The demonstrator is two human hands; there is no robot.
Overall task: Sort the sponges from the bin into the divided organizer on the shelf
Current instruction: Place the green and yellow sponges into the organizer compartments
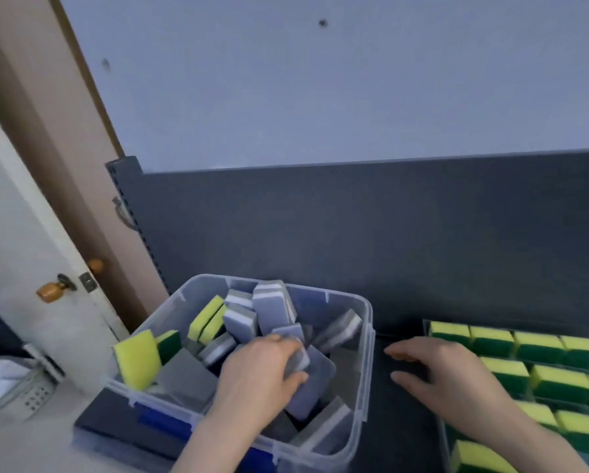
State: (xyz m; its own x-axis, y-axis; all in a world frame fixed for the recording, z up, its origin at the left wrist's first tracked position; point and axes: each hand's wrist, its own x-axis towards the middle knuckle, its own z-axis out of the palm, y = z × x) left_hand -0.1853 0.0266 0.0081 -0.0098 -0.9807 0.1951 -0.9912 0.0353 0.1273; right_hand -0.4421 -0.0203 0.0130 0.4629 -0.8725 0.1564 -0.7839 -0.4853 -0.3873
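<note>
Left hand [262, 370] is down in the clear bin [363, 387], fingers curled round a grey sponge [296, 360]. It's gripping, thumb underneath, though motion blur smears the fingertips and I cannot tell whether the larger blue-grey piece just below is also in the grasp. Around it is a jumble of other grey sponges [272, 303], tilted every which way. A few yellow-and-green sponges [206, 319] are propped against the bin's left side, and one sticks up past the rim. The bottom of the bin is hidden under the pile and the wrist.

Right hand [439, 373] is out of the bin with fingers spread and relaxed, holding nothing. It hovers over the dark shelf [398, 425] between the bin and the organizer [426, 327]; whether the palm touches the surface, I can't say.

The organizer sits at the right, holding rows of yellow-and-green sponges on edge [538, 346]. The frame's right and bottom edges cut it off, and the forearm covers part of it. Its dividers are hard to make out.

Behind stands the dark back panel [354, 233]. At far left is a door [23, 233] with a brass-coloured knob [49, 291], and below it sits a pale device with a keypad [30, 396], too blurred to identify.
</note>
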